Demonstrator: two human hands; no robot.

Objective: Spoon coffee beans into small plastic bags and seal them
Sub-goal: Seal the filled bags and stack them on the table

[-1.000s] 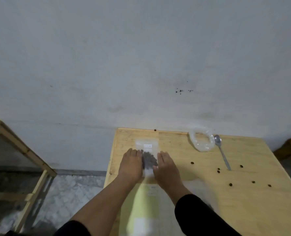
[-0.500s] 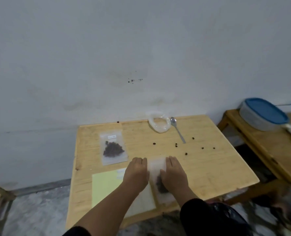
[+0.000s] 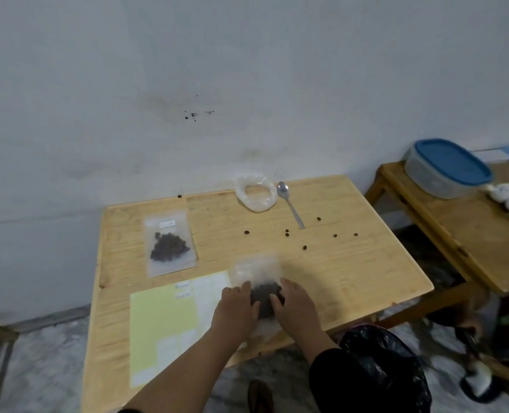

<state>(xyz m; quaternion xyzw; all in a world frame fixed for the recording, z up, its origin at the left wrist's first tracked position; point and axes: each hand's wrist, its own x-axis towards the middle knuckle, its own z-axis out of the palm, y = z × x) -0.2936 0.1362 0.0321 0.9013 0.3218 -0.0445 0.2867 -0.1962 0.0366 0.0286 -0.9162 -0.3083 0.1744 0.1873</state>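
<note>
While both forearms reach in from the bottom of the frame, the left hand (image 3: 236,308) and right hand (image 3: 295,304) lie palm down just below centre, one on each side of a bag (image 3: 257,274) of dark beans (image 3: 263,295). Each hand's fingers bend slightly over the bag's lower part, pressing on it from either side; whether they pinch the plastic or only press it flat I cannot tell, as the bag is blurred. Its clear upper part sticks out beyond the fingertips, towards the wall. The bag lies on the bench (image 3: 351,263), partly over the right edge of a yellow-and-white sheet (image 3: 163,323) that fills the lower left of the benchtop. Left of centre, well apart from the hands, a second bag (image 3: 171,244) with beans and a small white label lies flat. Near the bench's far edge, above centre, sits a crumpled clear bag (image 3: 256,193) with a spoon (image 3: 290,208) just beside it on its right, handle pointing toward the hands. Loose beans (image 3: 304,247) are scattered between the spoon and the right hand. At the right of the frame a second table (image 3: 455,234) carries a tub (image 3: 446,169) with a blue lid. A black plastic bag (image 3: 378,368) sits at the lower right, below the right forearm.
</note>
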